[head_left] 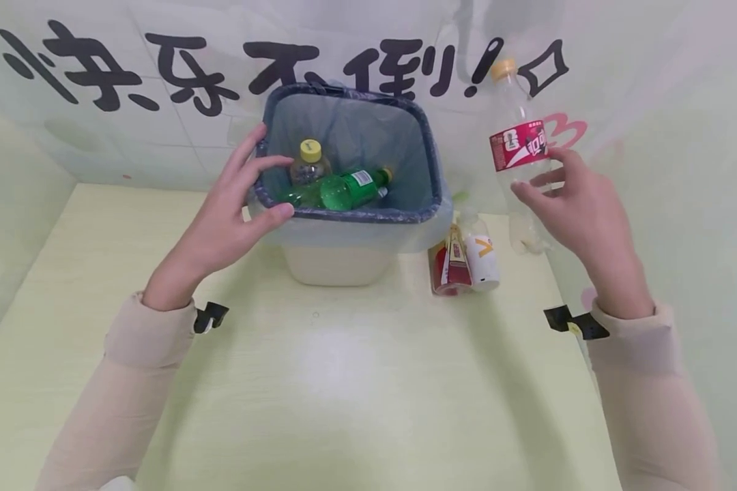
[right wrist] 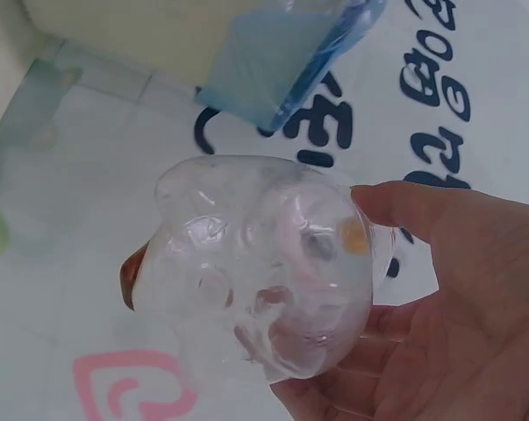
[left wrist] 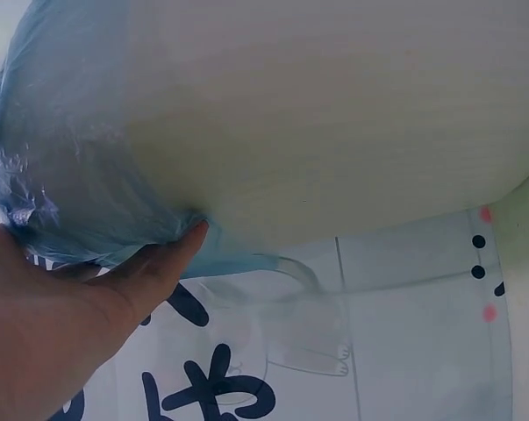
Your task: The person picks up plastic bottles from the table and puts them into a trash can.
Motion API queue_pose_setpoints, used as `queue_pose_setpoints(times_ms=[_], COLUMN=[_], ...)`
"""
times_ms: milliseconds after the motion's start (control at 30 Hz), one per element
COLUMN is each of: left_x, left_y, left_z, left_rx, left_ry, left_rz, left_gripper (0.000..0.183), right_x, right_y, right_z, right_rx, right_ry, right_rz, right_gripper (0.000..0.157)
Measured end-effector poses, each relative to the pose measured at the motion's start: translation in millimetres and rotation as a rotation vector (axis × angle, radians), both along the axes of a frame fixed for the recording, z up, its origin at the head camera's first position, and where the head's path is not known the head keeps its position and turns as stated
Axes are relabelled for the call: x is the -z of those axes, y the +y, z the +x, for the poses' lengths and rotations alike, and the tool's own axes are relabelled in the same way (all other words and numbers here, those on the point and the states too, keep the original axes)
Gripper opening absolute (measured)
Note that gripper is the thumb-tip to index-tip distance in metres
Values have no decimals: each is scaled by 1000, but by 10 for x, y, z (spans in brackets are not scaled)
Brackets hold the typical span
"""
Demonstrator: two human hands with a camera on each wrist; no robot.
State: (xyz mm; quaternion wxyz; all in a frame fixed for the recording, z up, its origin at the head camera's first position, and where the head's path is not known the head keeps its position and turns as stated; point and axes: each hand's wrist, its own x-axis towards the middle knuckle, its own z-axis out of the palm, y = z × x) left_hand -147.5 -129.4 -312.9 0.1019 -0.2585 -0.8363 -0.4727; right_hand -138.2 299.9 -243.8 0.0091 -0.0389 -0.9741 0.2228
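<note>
Near lettered wall (head_left: 172, 153), curled right hand (head_left: 589, 204) grips bottle (head_left: 518, 147).

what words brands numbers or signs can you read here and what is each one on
"快乐不倒!": black, on the wall, followed by an outlined star.
Perhaps "V": orange, on the white-labelled bottle.
Pink 3-like curve: on the wall, perhaps just a drawing.
Too blurred to read surely: the red label on the bottle in the right hand.
Too small: print on the dark red bottle and the green bottle.
</note>
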Motion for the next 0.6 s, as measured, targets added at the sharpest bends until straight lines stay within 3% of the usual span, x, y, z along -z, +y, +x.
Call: queue_pose_setpoints(times_ms=[367, 600], left_x=[11, 29], left_y=[-3, -2], left_z=[-6, -13], left_rx=[3, -10], left_ry=[4, 14], left_rz=[-22, -3], left_gripper=[60, 61], right_x=[-180, -409], right_y=[-260, -521], right_z=[-13, -89], right_rx=[-61, -92], right_ry=[60, 101], right_rz=[-29, -34], right_gripper=[82, 81])
